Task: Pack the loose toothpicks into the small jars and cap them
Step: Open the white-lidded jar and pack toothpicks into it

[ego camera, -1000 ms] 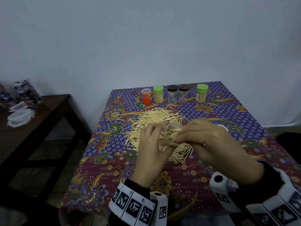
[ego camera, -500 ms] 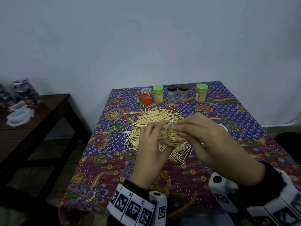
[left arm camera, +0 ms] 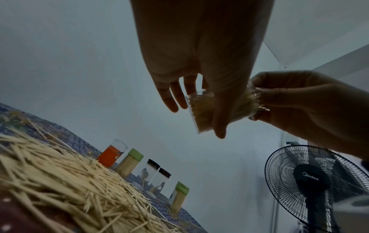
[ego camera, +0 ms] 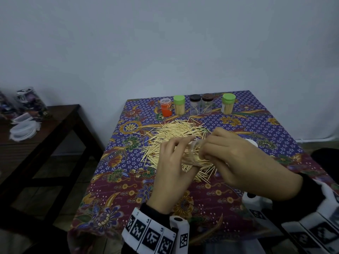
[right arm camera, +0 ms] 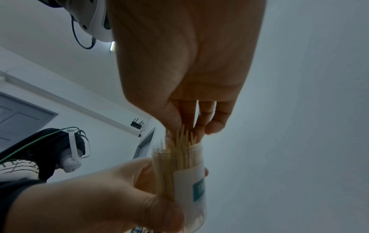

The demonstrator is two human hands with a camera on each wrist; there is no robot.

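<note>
In the head view both hands cover most of the clear jar [ego camera: 194, 154], so its mouth and how full it is cannot be read there. The jar's label [right arm camera: 196, 187] is too blurred to read in the right wrist view. A white object [ego camera: 252, 143] on the counter [ego camera: 211, 197] peeks from behind the right hand [ego camera: 244, 160], too hidden to identify.

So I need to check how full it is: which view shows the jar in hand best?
The right wrist view: the jar, packed with toothpicks past its mouth, shows unobstructed. In the left wrist view the thumb crosses it; in the head view both hands mostly cover it.
</note>
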